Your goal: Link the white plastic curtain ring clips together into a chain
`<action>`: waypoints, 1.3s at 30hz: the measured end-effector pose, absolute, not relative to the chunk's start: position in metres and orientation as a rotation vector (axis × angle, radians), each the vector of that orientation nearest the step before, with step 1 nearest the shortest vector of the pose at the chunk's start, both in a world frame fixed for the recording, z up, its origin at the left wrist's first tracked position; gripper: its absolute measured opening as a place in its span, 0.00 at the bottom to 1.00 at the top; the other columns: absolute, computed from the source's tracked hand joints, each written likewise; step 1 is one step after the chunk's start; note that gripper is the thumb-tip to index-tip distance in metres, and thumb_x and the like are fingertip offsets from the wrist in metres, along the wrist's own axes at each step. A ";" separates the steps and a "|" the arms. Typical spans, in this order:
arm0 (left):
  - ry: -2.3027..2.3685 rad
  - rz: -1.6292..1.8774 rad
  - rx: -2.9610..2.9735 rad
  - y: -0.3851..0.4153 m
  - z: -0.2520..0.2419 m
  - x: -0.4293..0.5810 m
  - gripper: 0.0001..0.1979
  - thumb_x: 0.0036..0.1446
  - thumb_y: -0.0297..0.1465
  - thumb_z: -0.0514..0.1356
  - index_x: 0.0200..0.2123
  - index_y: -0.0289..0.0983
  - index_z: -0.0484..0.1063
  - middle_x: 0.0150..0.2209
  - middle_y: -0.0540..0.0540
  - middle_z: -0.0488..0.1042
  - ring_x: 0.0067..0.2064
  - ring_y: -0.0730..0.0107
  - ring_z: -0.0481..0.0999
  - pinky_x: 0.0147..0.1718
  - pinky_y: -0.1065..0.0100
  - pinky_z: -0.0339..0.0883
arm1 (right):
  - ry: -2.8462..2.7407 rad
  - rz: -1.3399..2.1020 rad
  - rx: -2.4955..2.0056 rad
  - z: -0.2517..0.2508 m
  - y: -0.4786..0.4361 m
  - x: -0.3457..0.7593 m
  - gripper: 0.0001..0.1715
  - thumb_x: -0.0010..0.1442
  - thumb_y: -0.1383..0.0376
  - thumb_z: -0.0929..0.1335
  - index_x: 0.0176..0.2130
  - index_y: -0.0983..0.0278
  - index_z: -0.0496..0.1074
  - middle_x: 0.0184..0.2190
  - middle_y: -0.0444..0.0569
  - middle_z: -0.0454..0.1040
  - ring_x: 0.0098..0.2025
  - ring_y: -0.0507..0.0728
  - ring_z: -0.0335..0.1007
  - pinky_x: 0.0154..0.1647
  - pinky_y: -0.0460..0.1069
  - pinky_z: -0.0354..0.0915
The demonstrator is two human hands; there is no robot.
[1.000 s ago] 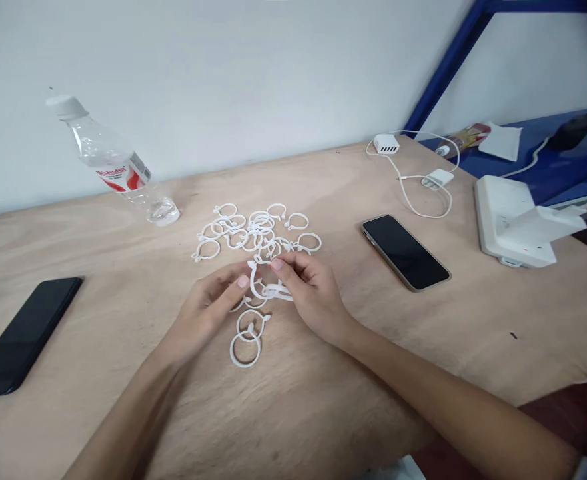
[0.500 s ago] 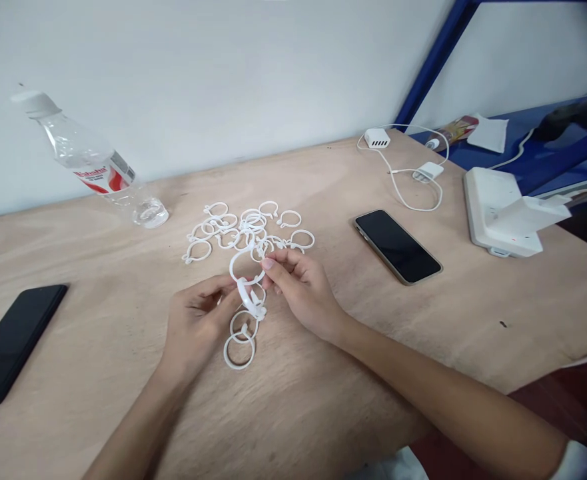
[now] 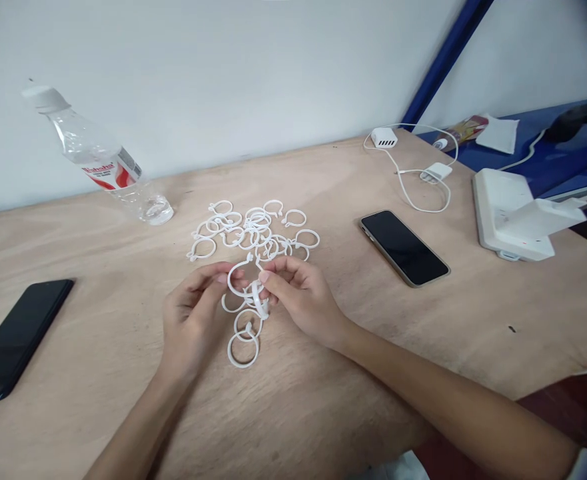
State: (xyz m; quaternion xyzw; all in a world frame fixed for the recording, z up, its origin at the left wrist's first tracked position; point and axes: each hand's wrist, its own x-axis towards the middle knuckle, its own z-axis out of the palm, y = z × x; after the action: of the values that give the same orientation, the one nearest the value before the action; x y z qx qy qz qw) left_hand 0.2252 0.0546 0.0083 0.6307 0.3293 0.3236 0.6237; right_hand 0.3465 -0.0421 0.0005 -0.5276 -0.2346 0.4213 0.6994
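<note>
The red label [image 3: 112,175] on the one bottle [image 3: 76,140] reads "ahaha", its first letter hard to make out; smaller print is too blurred. Two phones [image 3: 406,248] lie on the table [image 3: 298,413], the left one cut off. Between them, the left hand [image 3: 190,303] and right hand [image 3: 303,293] pinch opposite sides of one gapped white ring [image 3: 230,279] above the table; a second hangs at its bottom. The piled rings [image 3: 256,223] overlap too much to count.
</note>
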 end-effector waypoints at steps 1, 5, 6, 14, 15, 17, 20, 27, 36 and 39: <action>0.790 0.787 1.539 0.054 0.009 0.225 0.07 0.56 0.36 0.61 0.37 0.39 0.74 0.31 0.50 0.75 0.35 0.70 0.74 0.38 0.69 0.69 | -0.545 0.916 -1.176 0.000 -0.043 0.346 0.08 0.54 0.61 0.70 0.31 0.63 0.69 0.22 0.41 0.73 0.24 0.49 0.67 0.25 0.44 0.63; 0.906 0.802 1.966 0.047 0.013 0.226 0.10 0.52 0.37 0.64 0.31 0.38 0.70 0.26 0.53 0.70 0.29 0.74 0.69 0.30 0.72 0.64 | -0.618 0.811 -1.195 -0.003 -0.045 0.346 0.07 0.55 0.62 0.70 0.31 0.63 0.68 0.23 0.40 0.72 0.26 0.49 0.67 0.27 0.45 0.63; 0.887 0.740 2.056 0.045 0.014 0.226 0.10 0.52 0.38 0.64 0.30 0.38 0.70 0.25 0.53 0.70 0.28 0.74 0.69 0.29 0.72 0.64 | -0.625 0.792 -1.199 -0.003 -0.045 0.346 0.07 0.55 0.62 0.70 0.31 0.63 0.68 0.23 0.40 0.72 0.26 0.49 0.67 0.27 0.45 0.63; 0.724 0.677 2.263 0.047 0.018 0.218 0.09 0.60 0.35 0.57 0.29 0.39 0.72 0.25 0.52 0.73 0.27 0.72 0.70 0.28 0.70 0.62 | -0.564 0.802 -1.270 -0.003 -0.042 0.355 0.07 0.54 0.63 0.69 0.28 0.63 0.67 0.22 0.41 0.71 0.25 0.49 0.66 0.26 0.45 0.61; 0.736 0.728 2.265 0.052 0.019 0.215 0.09 0.60 0.35 0.57 0.30 0.39 0.71 0.26 0.51 0.73 0.28 0.71 0.70 0.29 0.70 0.63 | -0.546 0.806 -1.287 -0.004 -0.042 0.356 0.06 0.54 0.63 0.68 0.28 0.63 0.67 0.22 0.41 0.71 0.25 0.49 0.66 0.26 0.45 0.61; 0.765 0.856 2.312 0.062 0.023 0.209 0.07 0.60 0.35 0.57 0.31 0.40 0.71 0.28 0.50 0.73 0.30 0.70 0.71 0.32 0.69 0.63 | -0.522 0.811 -1.315 -0.005 -0.041 0.357 0.05 0.53 0.65 0.68 0.28 0.63 0.68 0.22 0.41 0.72 0.25 0.49 0.67 0.25 0.44 0.61; 0.738 0.974 2.464 0.075 0.025 0.201 0.05 0.59 0.33 0.58 0.31 0.41 0.71 0.28 0.50 0.73 0.31 0.69 0.70 0.32 0.68 0.62 | -0.533 0.851 -1.323 -0.006 -0.040 0.354 0.03 0.52 0.66 0.68 0.29 0.63 0.69 0.23 0.41 0.72 0.26 0.50 0.69 0.25 0.43 0.62; 0.928 0.977 2.244 0.087 0.020 0.190 0.11 0.63 0.35 0.53 0.32 0.39 0.71 0.28 0.52 0.71 0.30 0.71 0.69 0.30 0.69 0.60 | -0.518 0.942 -1.339 -0.005 -0.039 0.355 0.08 0.51 0.67 0.64 0.22 0.65 0.67 0.19 0.41 0.71 0.20 0.46 0.61 0.22 0.42 0.58; 0.669 0.668 2.803 0.116 0.014 0.171 0.08 0.56 0.37 0.58 0.27 0.41 0.70 0.22 0.51 0.68 0.25 0.70 0.65 0.30 0.65 0.58 | -0.710 0.793 -1.384 -0.006 -0.043 0.350 0.06 0.53 0.65 0.69 0.27 0.64 0.75 0.23 0.44 0.74 0.26 0.51 0.68 0.27 0.45 0.63; 0.773 0.705 2.821 0.111 0.016 0.176 0.11 0.53 0.41 0.61 0.32 0.40 0.72 0.29 0.47 0.71 0.30 0.65 0.69 0.33 0.63 0.59 | -0.796 0.684 -1.406 -0.007 -0.045 0.347 0.07 0.55 0.64 0.69 0.28 0.63 0.77 0.24 0.45 0.75 0.28 0.52 0.68 0.30 0.47 0.64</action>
State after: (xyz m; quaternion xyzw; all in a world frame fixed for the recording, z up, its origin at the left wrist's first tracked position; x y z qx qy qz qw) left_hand 0.1757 0.1110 0.0162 0.9356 0.2564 0.2336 0.0662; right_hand 0.3475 -0.0446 -0.0066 -0.6163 -0.3489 0.2996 0.6392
